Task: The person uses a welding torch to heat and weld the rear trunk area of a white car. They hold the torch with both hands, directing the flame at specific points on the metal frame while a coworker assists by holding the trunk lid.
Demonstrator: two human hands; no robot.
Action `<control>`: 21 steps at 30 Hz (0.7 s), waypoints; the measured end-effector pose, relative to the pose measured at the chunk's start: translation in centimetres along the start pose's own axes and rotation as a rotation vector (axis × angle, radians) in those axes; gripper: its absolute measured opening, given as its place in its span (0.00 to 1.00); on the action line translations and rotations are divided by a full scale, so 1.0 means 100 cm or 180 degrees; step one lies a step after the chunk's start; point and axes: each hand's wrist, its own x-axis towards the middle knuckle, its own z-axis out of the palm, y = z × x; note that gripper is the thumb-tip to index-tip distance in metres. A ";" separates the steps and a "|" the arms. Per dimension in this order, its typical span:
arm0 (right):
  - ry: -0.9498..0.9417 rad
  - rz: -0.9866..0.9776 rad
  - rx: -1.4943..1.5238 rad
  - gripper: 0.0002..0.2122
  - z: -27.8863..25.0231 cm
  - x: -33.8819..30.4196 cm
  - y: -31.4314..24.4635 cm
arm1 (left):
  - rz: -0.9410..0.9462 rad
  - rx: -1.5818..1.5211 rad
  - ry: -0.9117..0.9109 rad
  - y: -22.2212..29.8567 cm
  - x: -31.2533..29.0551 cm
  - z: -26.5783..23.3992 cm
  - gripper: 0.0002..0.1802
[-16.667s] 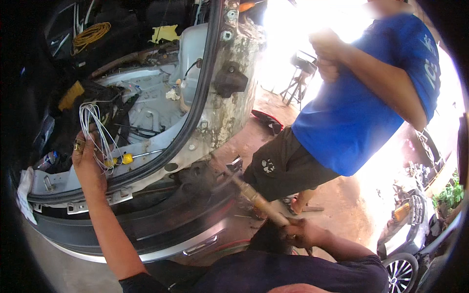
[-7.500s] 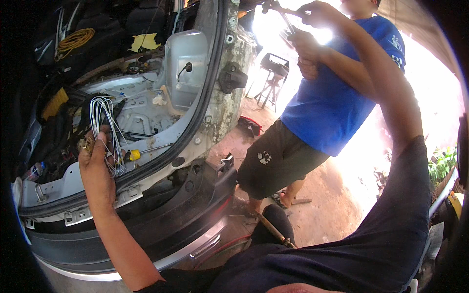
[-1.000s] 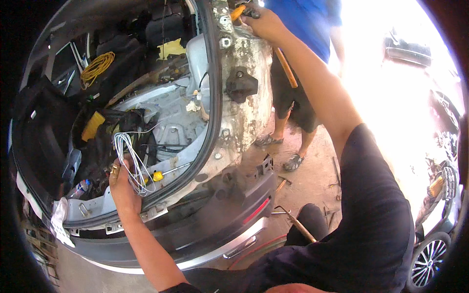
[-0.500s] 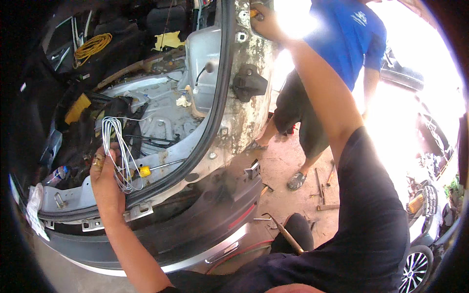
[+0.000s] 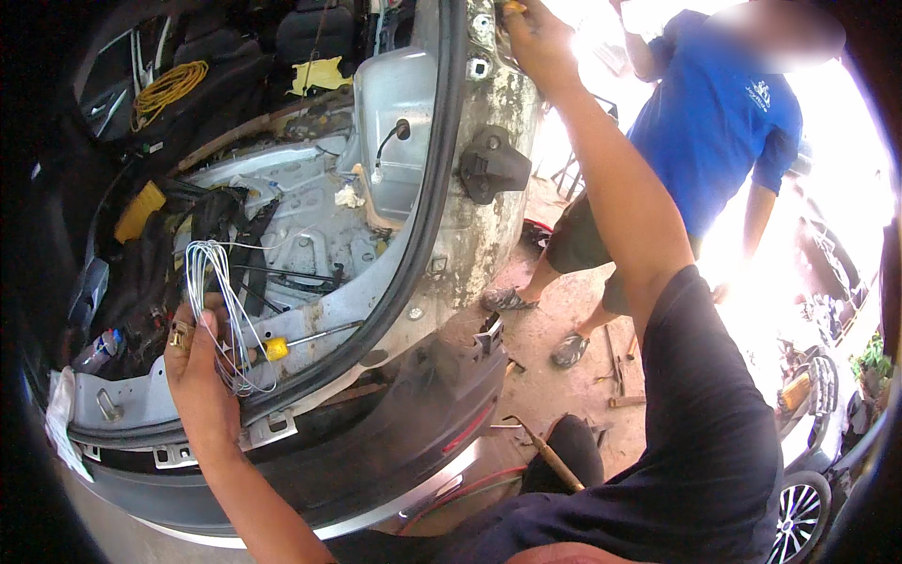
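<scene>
At the stripped rear opening of the car body (image 5: 451, 254): left hand (image 5: 199, 371), fingers closed on a bundle of thin wire loops (image 5: 218, 315), long axis upright, loops topmost; right hand (image 5: 536, 36) raised to the pillar top, fingers curled on a small orange-tipped item (image 5: 513, 7), kind unclear. Judged part-done: trim out, wiring loose, yellow-handled screwdriver (image 5: 305, 340) lying just beside, shaft pointing right

Outdoor yard, super bright sun blowing out the upper right. Floor is reddish-brown concrete (image 5: 564, 376), dirty, with bits of scrap and sticks lying around on it. A person in a blue shirt (image 5: 714, 122) stands on the far right. Another parked car's wheel (image 5: 799, 517) sits near right, with some green plants (image 5: 874, 357) behind.
</scene>
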 end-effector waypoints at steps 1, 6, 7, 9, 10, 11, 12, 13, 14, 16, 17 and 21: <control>-0.0108 -0.0091 -0.0004 0.16 0.002 0.001 0.007 | -0.0046 -0.0068 0.0059 0.002 0.000 0.003 0.16; -0.0821 0.0581 0.0610 0.19 0.000 0.001 -0.004 | -0.0075 -0.0130 0.0188 0.005 -0.004 0.006 0.16; -0.0875 0.0692 0.0680 0.20 -0.001 0.001 -0.008 | -0.0064 -0.0090 0.0168 0.005 -0.004 0.004 0.16; -0.0787 0.0734 0.0635 0.19 -0.004 0.000 -0.014 | -0.0031 -0.0019 0.0121 0.003 -0.003 0.000 0.17; -0.0652 0.0669 0.0525 0.17 -0.005 -0.002 -0.018 | -0.0090 -0.0047 0.0079 0.003 -0.003 -0.002 0.17; -0.0515 0.0594 0.0398 0.16 -0.007 -0.001 -0.019 | -0.0150 -0.0092 0.0027 0.003 -0.001 -0.003 0.17; -0.0437 0.0587 0.0422 0.19 -0.009 -0.002 -0.014 | -0.0208 -0.0138 -0.0028 0.003 0.000 -0.003 0.17; -0.0358 0.0579 0.0443 0.22 -0.010 -0.005 -0.007 | -0.0248 -0.0265 -0.0016 0.002 0.001 0.000 0.17; -0.0287 0.0574 0.0498 0.24 -0.011 -0.005 -0.014 | -0.0287 -0.0376 0.0026 0.003 0.002 0.001 0.17; -0.0145 0.1022 0.0119 0.23 -0.023 -0.015 -0.023 | -0.0462 -0.0445 -0.0002 0.001 0.002 -0.002 0.19; -0.0067 0.1137 0.0061 0.21 -0.032 -0.023 -0.030 | -0.0495 -0.0471 -0.0120 0.000 0.004 -0.007 0.19; 0.0645 0.0928 0.0337 0.14 -0.085 -0.086 -0.009 | -0.0463 -0.0739 -0.0409 -0.004 0.011 -0.004 0.17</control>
